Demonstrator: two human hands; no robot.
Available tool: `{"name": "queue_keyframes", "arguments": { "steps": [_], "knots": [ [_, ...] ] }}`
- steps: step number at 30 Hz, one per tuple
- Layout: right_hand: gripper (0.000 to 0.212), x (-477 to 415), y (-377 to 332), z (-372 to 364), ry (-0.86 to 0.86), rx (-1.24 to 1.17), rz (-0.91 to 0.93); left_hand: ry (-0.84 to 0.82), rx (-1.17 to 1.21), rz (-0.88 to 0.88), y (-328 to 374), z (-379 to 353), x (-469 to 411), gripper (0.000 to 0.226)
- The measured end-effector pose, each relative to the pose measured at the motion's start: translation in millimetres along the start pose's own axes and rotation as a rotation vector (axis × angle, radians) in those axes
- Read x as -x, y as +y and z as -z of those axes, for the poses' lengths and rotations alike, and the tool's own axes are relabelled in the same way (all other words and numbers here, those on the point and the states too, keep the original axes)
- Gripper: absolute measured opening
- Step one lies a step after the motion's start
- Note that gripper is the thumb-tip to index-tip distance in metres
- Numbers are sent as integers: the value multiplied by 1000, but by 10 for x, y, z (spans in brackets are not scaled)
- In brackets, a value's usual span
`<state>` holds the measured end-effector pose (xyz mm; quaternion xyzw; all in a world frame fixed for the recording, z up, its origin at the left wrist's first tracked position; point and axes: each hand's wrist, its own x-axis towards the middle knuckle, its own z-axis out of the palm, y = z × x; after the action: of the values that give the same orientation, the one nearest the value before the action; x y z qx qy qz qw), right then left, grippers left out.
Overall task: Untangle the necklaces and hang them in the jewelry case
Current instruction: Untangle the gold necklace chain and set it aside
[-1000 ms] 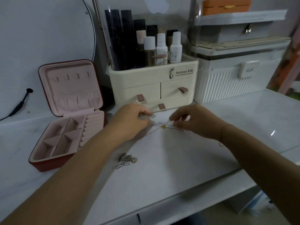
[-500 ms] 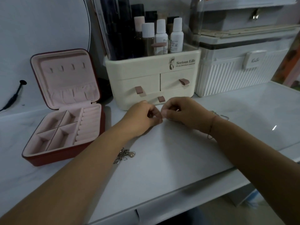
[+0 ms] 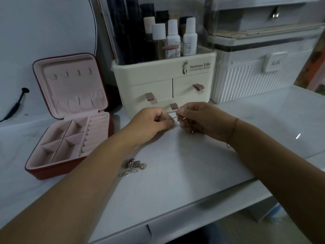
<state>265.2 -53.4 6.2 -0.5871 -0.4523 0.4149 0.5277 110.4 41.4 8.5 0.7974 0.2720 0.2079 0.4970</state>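
Left hand (image 3: 149, 123) and right hand (image 3: 204, 118) are both pinching one thin necklace chain (image 3: 178, 118) with curled fingertips, close together over the tabletop (image 3: 184, 173). Tangled necklaces (image 3: 134, 166) are lying beside the left forearm; jewelry case (image 3: 73, 85) is sitting open further left.

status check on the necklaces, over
Left grip and right grip both pinching one necklace. Second tangle loose on table. Jewelry case open, hooks bare. Nothing blocking.
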Motion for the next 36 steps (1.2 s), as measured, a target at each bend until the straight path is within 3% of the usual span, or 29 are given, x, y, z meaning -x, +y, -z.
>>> {"name": "queue_keyframes", "arguments": {
  "steps": [6, 9, 15, 21, 30, 36],
  "knots": [
    [20, 9, -13, -1, -20, -47, 9, -7, 325, 141, 119, 4, 31, 10],
    [23, -1, -3, -7, -4, 9, 27, -15, 281, 149, 152, 2, 39, 2],
    [29, 26, -43, -49, 45, 150, 140, 76, 188, 127, 179, -70, 83, 28],
    [26, 26, -55, -52, 44, 122, 211, 126, 267, 56, 248, -120, 122, 21],
    [19, 34, -54, -39, -32, -196, 104, 245, 6, -56, 135, -99, 28, 4],
    [17, 15, -33, -23, -27, -251, 44, 332, -202, -242, 52, -73, 6, 24]
  ]
}}
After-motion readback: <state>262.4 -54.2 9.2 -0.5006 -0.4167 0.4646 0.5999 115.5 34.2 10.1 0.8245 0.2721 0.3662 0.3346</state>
